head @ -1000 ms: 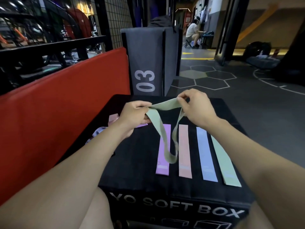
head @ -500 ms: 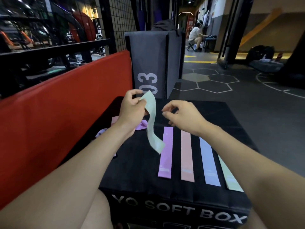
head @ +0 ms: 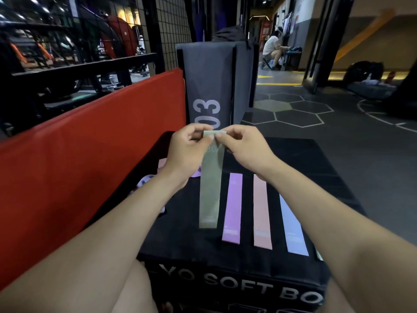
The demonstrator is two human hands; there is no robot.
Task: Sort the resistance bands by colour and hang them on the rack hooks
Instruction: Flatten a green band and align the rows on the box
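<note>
A pale green resistance band (head: 210, 188) hangs flat and straight above the black soft box (head: 316, 177). My left hand (head: 185, 152) and my right hand (head: 244, 150) both pinch its top edge. On the box lie a purple band (head: 233, 206), a pink band (head: 261, 211) and a light blue band (head: 293, 227), side by side. Only a sliver of another green band (head: 319, 255) shows past my right forearm. More pink and lilac bands (head: 144, 184) lie loose under my left wrist.
A red padded mat (head: 79, 159) stands along the left. A grey box marked 03 (head: 209, 86) stands behind the black box. A wire-mesh rack (head: 171, 30) rises at the back left. A person (head: 273, 48) sits far off down the hall.
My right hand has come back to the green band and pinches its top beside my left. The band, twisted before, now hangs flat and straight.
</note>
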